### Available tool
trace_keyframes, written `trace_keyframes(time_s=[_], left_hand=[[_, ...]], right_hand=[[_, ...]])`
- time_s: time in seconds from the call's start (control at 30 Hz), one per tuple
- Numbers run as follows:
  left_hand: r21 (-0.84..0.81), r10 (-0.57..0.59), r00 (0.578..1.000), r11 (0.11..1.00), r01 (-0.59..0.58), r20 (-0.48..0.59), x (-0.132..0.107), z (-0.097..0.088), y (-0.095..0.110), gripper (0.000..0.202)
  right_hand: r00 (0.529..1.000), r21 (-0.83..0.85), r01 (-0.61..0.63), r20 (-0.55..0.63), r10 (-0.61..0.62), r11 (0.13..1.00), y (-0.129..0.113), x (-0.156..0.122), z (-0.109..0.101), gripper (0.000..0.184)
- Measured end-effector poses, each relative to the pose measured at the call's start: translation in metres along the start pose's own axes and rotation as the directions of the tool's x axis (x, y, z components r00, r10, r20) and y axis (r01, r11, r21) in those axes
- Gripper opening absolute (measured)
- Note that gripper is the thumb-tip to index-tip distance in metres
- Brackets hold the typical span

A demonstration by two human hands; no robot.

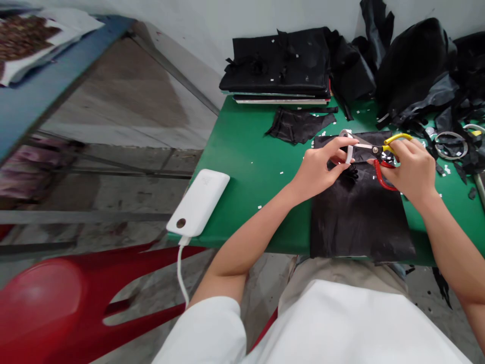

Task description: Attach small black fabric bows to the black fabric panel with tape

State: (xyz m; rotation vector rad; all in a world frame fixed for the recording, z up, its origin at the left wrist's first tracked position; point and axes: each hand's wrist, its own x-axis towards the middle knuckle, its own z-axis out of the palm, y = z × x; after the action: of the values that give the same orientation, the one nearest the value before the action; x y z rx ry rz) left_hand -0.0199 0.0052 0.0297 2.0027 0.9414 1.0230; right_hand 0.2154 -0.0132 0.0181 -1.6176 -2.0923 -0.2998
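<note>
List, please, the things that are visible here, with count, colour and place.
Scissors: one, red and yellow handles, right hand
Band: one, white, left hand
Sheet: one, black, under hands
Scrap: one, black, beyond sheet
Green table: one, green, centre
Folded fabric: one stack, black, far side
Fabric heap: uncounted, black, far right
Bits: many, white, on green table
Ring: at least one, whitish, right
Device with cable: one, white, green table's left
Blue table: one, blue, upper left
Pile: one, brown, on blue table
Bundle: uncounted, pink, under blue table
Seat: one, red, lower left
Shirt: one, white, bottom
Left hand: one, bare, centre right
Right hand: one, bare, further right
</note>
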Motion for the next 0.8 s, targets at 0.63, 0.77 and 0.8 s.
trace_keyframes(time_s=[0.63,0.77,0.8], left_hand=[[0.122,0.016,1.000,0.992,-0.018,0.016,-0.0011,-0.0022,-0.0005,0.044],[0.130,0.009,1.000,0.992,-0.010,0.009,-0.0006,-0.0020,-0.0015,0.044],[0.128,0.003,1.000,0.992,-0.003,0.006,-0.0006,-0.0019,-0.0016,0.045]], right_hand=[[1.000,-0.082,-0.019,0.003,0.020,0.996,-0.0008,-0.0010,-0.0010,0.037],[0.999,-0.067,-0.023,0.020,0.025,0.997,-0.0021,-0.0010,-0.0022,0.037],[0.999,-0.062,-0.030,0.026,0.031,0.998,-0.0025,-0.0008,-0.0028,0.037]])
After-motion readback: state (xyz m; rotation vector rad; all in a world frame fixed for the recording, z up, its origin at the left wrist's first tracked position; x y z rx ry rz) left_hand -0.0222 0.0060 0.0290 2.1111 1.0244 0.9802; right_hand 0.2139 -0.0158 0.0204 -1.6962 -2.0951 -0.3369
